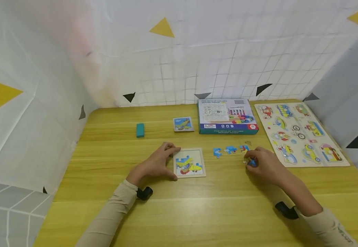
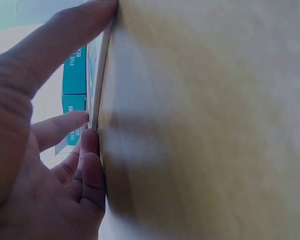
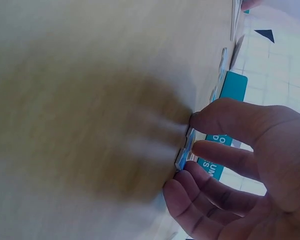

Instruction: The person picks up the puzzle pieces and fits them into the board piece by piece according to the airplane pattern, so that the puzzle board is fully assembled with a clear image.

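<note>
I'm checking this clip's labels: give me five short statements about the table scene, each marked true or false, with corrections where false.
1. The left hand touches the puzzle frame. True.
2. The right hand holds the teal block. False: it holds a blue puzzle piece; the teal block lies apart, touched by neither hand.
3. In the head view, the boxed set lies left of the vehicle board. True.
4. The puzzle in the frame is complete. False: part of it is unfilled, and loose pieces lie to its right.
5. The picture card lies beyond the frame, seen from the person. True.
</note>
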Action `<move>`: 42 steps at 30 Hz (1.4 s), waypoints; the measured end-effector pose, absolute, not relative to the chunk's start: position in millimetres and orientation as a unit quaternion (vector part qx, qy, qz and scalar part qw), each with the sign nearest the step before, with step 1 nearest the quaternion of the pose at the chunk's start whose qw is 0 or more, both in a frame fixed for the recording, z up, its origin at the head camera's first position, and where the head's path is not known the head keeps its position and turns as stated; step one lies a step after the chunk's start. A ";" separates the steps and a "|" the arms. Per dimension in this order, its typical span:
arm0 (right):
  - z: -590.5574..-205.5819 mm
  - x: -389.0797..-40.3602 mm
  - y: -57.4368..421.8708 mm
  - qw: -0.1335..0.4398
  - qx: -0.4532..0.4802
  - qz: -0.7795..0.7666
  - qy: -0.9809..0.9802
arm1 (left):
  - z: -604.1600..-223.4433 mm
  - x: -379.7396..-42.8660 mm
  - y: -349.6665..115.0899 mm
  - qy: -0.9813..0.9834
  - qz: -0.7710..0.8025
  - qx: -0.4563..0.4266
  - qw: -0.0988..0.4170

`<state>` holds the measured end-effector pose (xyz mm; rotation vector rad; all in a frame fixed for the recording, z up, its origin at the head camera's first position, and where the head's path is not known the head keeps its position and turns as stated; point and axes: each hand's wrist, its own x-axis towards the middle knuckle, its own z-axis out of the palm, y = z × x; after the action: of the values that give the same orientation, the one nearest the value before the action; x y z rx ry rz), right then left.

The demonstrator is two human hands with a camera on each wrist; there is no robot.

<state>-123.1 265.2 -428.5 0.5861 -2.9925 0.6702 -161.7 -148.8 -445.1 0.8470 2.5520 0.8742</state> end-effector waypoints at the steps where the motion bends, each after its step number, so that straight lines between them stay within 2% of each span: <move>1: -428.0 -123.1 265.0 0.005 0.186 0.216 -0.959 | -445.3 -161.6 -148.9 0.891 0.305 0.298 0.156; 20: -429.1 -126.6 266.0 -0.023 0.155 0.209 -0.965 | -443.6 -160.0 -148.4 0.889 0.307 0.302 0.156; 42: -425.0 -125.5 241.0 0.017 0.218 0.202 -0.955 | -441.3 -160.8 -148.8 0.890 0.304 0.299 0.161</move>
<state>-125.5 241.0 -425.0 0.6775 -2.9674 0.6280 -160.8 -148.8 -441.3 0.8545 2.5419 0.8669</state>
